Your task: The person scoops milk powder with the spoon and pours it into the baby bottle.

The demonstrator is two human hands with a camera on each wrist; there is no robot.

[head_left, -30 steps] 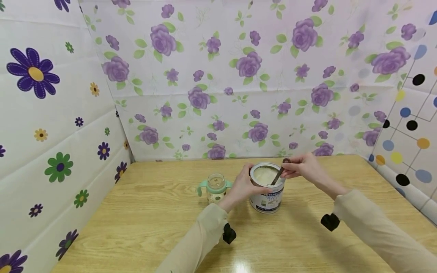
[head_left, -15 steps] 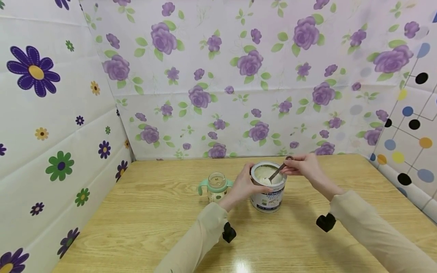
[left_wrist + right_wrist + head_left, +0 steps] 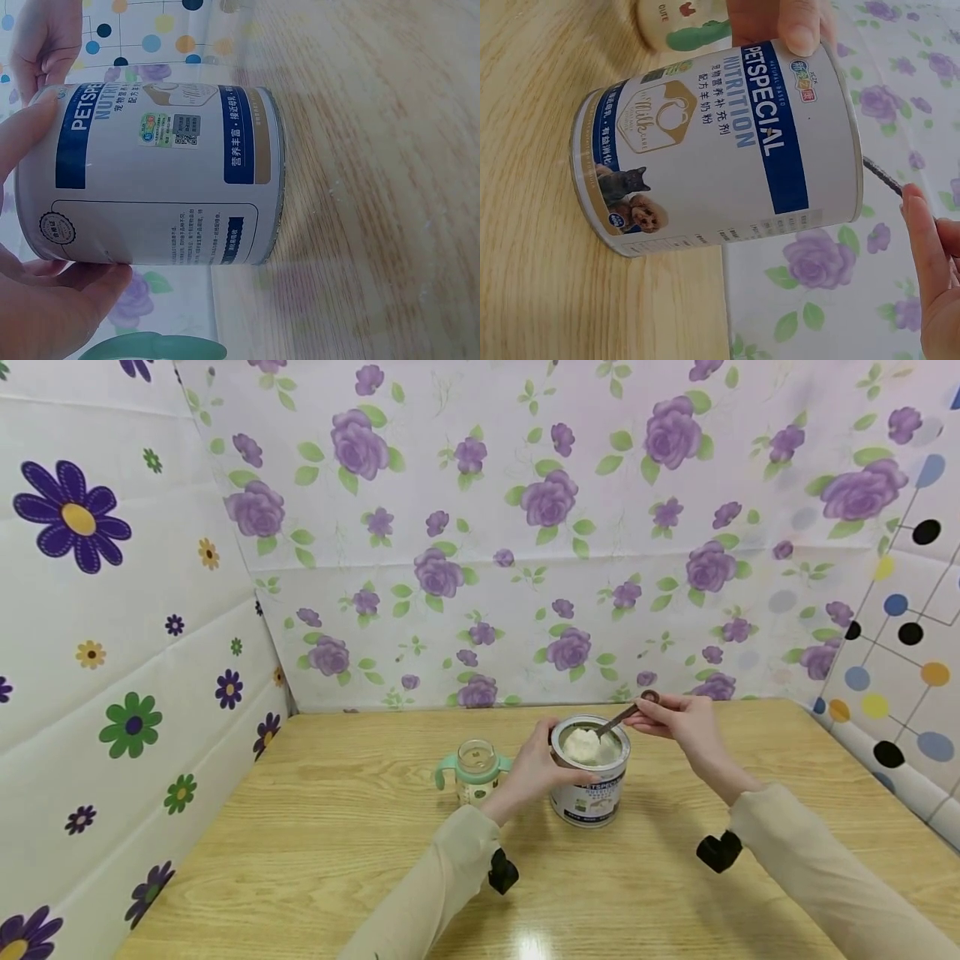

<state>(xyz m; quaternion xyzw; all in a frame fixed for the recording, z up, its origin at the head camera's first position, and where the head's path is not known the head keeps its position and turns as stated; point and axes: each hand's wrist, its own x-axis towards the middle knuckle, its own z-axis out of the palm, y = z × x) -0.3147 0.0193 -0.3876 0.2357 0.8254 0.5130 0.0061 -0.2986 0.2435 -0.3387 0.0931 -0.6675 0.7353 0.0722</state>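
A white and blue can of milk powder (image 3: 588, 802) stands upright and uncovered on the table. My left hand (image 3: 534, 771) grips it near the rim, thumb across the front and fingers round the left side. Between the thumb and fingers of my right hand (image 3: 688, 731) is the handle of a dark brown spoon (image 3: 621, 718). The spoon slants down into the can's mouth, and a heap of pale powder (image 3: 581, 746) sits at its low end, hiding the bowl. In the right wrist view the can (image 3: 720, 142) hides the spoon's lower part.
Left of the can, close to my left wrist, stands a clear baby bottle (image 3: 474, 792) with green handles. The wooden table (image 3: 337, 835) meets a flower-print cloth wall (image 3: 495, 627) behind, with printed cloth along both sides.
The spoon has come up through the powder and now bears a heap. My right hand has shifted slightly right, and the spoon leans flatter. My left hand keeps its grip on the can.
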